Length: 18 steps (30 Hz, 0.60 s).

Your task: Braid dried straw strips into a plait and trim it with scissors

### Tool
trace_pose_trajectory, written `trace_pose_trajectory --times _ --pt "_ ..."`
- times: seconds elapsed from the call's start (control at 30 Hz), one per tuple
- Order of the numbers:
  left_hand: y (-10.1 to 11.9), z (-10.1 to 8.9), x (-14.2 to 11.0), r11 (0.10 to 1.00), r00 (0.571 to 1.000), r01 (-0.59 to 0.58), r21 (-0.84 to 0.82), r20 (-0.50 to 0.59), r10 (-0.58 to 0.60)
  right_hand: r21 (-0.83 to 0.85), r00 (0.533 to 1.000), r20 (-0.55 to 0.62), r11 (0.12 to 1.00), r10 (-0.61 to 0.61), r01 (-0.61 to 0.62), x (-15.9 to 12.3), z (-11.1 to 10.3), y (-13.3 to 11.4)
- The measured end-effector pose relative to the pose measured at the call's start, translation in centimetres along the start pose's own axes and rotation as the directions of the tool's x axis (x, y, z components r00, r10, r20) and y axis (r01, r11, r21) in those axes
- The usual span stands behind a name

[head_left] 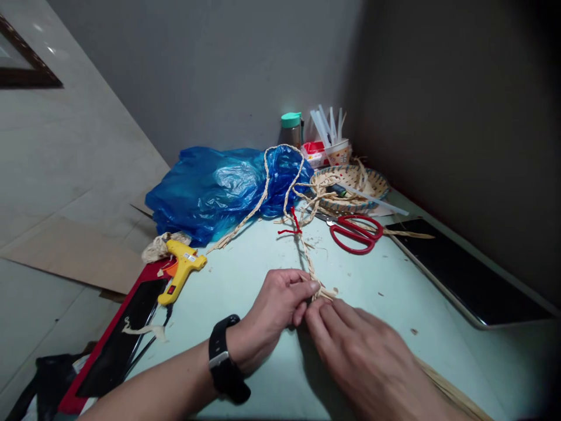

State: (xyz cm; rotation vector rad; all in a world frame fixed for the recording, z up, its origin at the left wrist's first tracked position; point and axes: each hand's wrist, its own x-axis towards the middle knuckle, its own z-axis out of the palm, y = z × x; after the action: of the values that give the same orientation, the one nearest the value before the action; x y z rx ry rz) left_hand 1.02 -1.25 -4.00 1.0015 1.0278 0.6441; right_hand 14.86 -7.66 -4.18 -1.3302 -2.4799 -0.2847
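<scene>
A pale braided straw cord (310, 264) runs from the blue bag down the table to my two hands. My left hand (284, 295), with a black watch at the wrist, pinches the cord's near end between thumb and fingers. Right beside it, my right hand (357, 339) is closed at the same end, its fingertips partly hidden; short loose strands (328, 292) stick out between the hands. Farther up, a red tie (296, 225) is fastened around the cord. Its far part loops over the blue plastic bag (210, 181).
Red-handled scissors (357, 234) lie right of the cord, near a woven basket (377, 184) with straw pieces. A dark tablet (468, 269) lies at the right. On the left is a yellow glue gun (182, 272). A green-lidded jar (291, 128) and a cup of glue sticks (337, 153) stand behind.
</scene>
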Motion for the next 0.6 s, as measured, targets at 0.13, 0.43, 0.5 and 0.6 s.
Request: trace_pose_trajectory --times 0.13,0.43,0.5,0.6 --pt "0.7 0.2 -0.4 0.997 0.997 -0.074 0.034 0.010 0.074 0.316 0.975 0.029 0.923 0.221 -0.219 1.3 -1.2 3.4" --pt "-0.1 0.6 -1.7 0.991 0.990 -0.125 -0.042 -0.065 0.122 0.747 0.904 0.403 0.521 0.140 -0.413 2.6 1.8 3.5" --pt "-0.4 0.6 -1.7 0.989 0.987 -0.140 -0.036 -0.089 0.137 0.742 0.902 0.406 0.524 0.145 -0.418 2.5 1.5 3.0" --pt "-0.7 0.7 -1.7 0.986 0.979 -0.168 -0.024 -0.119 0.164 0.720 0.895 0.419 0.545 0.154 -0.430 2.4 1.0 2.7"
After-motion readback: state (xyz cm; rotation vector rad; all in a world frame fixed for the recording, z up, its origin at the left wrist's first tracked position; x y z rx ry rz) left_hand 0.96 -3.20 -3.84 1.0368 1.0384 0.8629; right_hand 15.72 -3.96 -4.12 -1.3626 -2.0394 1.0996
